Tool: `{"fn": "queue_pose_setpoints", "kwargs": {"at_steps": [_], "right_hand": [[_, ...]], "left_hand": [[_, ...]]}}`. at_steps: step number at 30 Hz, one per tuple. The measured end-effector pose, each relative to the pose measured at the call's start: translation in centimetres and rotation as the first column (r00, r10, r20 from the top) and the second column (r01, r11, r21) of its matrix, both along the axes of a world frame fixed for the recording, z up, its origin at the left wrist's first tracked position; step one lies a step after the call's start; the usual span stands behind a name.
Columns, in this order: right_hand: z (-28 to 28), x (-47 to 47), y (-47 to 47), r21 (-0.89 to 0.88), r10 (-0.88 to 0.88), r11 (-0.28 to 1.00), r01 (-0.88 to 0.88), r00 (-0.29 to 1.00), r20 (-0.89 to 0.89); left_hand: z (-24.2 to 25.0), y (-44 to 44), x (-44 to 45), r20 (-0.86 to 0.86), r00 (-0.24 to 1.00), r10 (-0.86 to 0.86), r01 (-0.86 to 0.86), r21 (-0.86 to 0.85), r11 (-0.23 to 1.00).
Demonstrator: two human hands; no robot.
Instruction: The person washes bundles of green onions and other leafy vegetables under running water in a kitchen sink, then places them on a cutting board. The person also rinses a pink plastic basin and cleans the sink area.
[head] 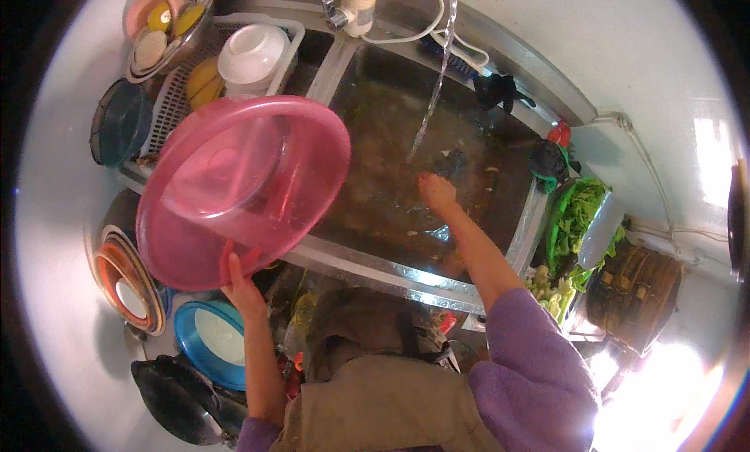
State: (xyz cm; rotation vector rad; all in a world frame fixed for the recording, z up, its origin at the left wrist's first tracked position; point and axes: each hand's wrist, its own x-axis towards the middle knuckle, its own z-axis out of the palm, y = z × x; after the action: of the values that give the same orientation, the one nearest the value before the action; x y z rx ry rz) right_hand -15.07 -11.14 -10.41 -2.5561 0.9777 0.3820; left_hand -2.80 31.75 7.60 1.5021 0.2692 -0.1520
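My left hand [243,291] grips the lower rim of a translucent pink plastic basin [319,217]. The basin is tilted on its side at the sink's left edge, its hollow towards me, with no contents that I can make out. Over the stainless-steel sink [398,270] reaches my right hand [438,195], its fingers curled at the murky brown water [381,171]. Whether those fingers hold anything is hidden. Just beyond them a stream of water [436,88] falls into the sink. Small pale scraps and a dark lump [454,162] show in the water.
Behind the basin, a white plastic rack [164,109] holds white bowls [255,53]. Stacked bowls [130,282], a blue basin [181,329] and a black wok [170,399] stand at left. Leafy greens [577,212] and a wooden chopping block [636,294] are at right. A brush [454,59] lies behind the sink.
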Motion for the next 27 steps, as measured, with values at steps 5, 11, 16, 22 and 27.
{"fn": "queue_pose_setpoints", "kwargs": {"at_steps": [5, 11, 16, 22, 27], "right_hand": [[-0.5, -0.7, 0.5, -0.001, -0.205, 0.978, 0.207, 0.971, -0.123], [1.4, -1.7, 1.5, 0.234, -0.291, 0.936, 0.263, 0.952, 0.098], [-1.7, -2.1, 1.1, 0.269, -0.396, 0.894, 0.359, 0.913, 0.097], [-2.4, -2.8, 0.5, 0.127, -0.316, 0.945, 0.303, 0.943, 0.103], [0.5, -1.0, 0.7, -0.005, -0.216, 0.976, 0.216, 0.976, -0.009]], "left_hand": [[-0.5, 0.2, 0.2, 0.020, 1.000, -0.007, 0.007, -0.015, 1.000], [-0.6, 0.3, 0.3, 0.018, 1.000, 0.010, -0.010, -0.012, 1.000], [-0.1, 0.1, -0.1, 0.016, 1.000, -0.025, 0.025, -0.015, 1.000], [0.3, 0.2, -0.2, 0.007, 0.998, -0.062, 0.062, 0.025, 0.998], [0.1, 0.2, -0.4, 0.043, 0.997, -0.071, 0.070, 0.021, 0.997]]}}
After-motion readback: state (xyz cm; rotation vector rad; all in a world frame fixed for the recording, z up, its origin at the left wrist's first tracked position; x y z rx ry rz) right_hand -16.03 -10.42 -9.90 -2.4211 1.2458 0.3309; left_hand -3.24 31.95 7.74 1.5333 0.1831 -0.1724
